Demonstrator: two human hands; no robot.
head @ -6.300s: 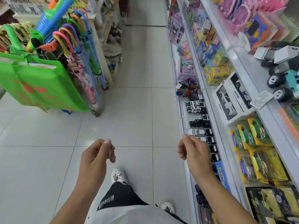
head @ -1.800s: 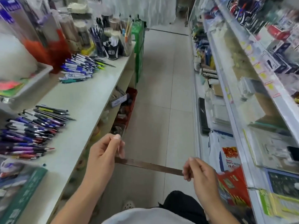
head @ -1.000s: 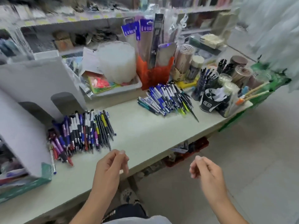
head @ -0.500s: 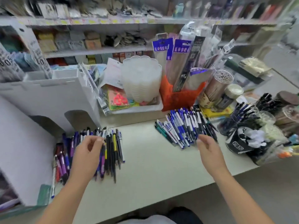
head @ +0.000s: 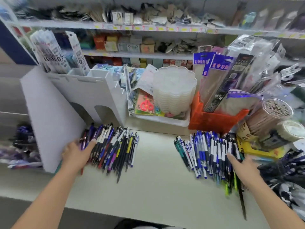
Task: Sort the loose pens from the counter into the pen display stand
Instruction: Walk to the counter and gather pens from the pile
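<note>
Honestly, both flat-fingered: left hand [head: 75, 152] on mixed dark plastic pens [head: 112, 146], right hand [head: 239, 164] on blue-white pens [head: 204, 151]; light, slippery, grab mid-barrel

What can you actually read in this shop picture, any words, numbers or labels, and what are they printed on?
"0.5": on the tall refill packs standing in the white display stand.
Blue header cards on the long packets in the orange bin: print too blurred to read.
Shelf price tags: too small to read.
Printing on the loose pens: too blurred to read.
</note>
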